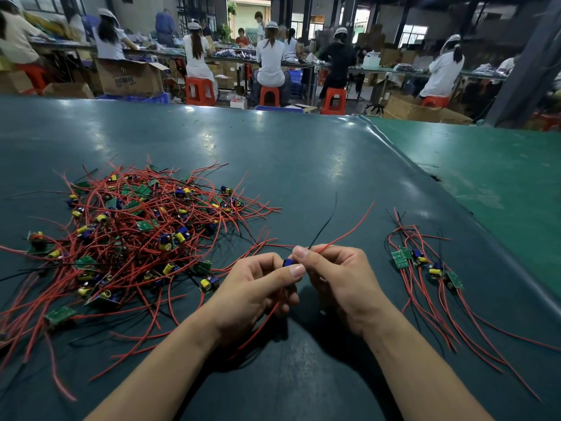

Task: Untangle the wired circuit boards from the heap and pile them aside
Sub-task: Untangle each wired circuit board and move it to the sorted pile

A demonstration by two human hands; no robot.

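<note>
One circuit board (287, 262), right of the heap (130, 235), is pinched by the left hand (258, 287); its wires (340, 235) are pinched by the right hand (337, 278). Wires should be straightened gently before it is laid on the pile (425, 265) farther right.

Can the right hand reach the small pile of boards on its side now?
Probably yes: the table between the right hand and small pile is bare, but it pinches a wire.
</note>
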